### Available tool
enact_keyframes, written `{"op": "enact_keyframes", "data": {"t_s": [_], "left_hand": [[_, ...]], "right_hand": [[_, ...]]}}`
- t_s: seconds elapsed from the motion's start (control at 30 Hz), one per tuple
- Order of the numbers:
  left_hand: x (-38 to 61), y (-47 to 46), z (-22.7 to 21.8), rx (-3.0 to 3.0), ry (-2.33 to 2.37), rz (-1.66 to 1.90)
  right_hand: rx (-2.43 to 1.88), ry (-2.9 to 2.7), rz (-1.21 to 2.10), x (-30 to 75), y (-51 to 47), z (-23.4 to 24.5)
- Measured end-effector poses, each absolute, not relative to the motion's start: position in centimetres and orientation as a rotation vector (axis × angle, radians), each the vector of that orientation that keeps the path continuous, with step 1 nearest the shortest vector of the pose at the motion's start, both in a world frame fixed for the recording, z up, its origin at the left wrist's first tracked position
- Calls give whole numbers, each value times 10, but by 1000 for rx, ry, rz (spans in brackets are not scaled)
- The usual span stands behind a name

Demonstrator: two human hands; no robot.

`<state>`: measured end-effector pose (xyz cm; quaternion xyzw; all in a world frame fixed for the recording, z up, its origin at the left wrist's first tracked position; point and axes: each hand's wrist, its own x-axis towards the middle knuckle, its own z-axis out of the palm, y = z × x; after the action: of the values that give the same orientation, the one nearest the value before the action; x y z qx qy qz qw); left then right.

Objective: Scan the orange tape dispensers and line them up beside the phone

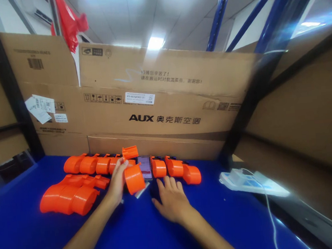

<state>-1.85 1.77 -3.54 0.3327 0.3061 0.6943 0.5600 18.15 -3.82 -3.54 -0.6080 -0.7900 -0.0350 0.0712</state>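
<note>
Blue bench [134,228], walled at 12 o'clock by a big cardboard box [181,100]. Box print reads "AUX" with Chinese characters alongside, in black, centre panel. Above it are two smaller lines of Chinese print, too blurred to read surely. White label [139,98] with a barcode at 11 o'clock of the AUX print; its text is too small to read. Row of handling symbols just left of the label. More paper slips [40,108] stuck at the box's left end, unreadable. Box stands shut towards the camera; contents cannot be seen. Left hand [117,183] closed on an orange part [134,177], a short tube with its round mouth facing the camera, held just above the bench at centre. Right hand [171,199] at 4 o'clock of that part, lying flat on the bench, fingers spread wide, holding nothing. Phone [145,167] at 12 o'clock of the right hand, screen lit, just behind the held part. Row [94,164] of orange parts along the box foot at 10 o'clock of the left hand; three more [177,169] at 1 o'clock of the right hand. Pile [67,196] of larger orange pieces at 9 o'clock of the left hand. White power strip [250,181] at 3 o'clock, cable trailing to 5 o'clock.
</note>
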Motion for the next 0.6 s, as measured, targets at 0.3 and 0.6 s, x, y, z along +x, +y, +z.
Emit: {"op": "enact_keyframes", "data": {"t_s": [0.3,0.6], "left_hand": [[-17,16,-42,839,741,1574],[-16,16,-40,818,730,1566]], "right_hand": [[-1489,-2571,-263,154,-21,-36],[-1128,-2647,-83,148,-26,-35]]}}
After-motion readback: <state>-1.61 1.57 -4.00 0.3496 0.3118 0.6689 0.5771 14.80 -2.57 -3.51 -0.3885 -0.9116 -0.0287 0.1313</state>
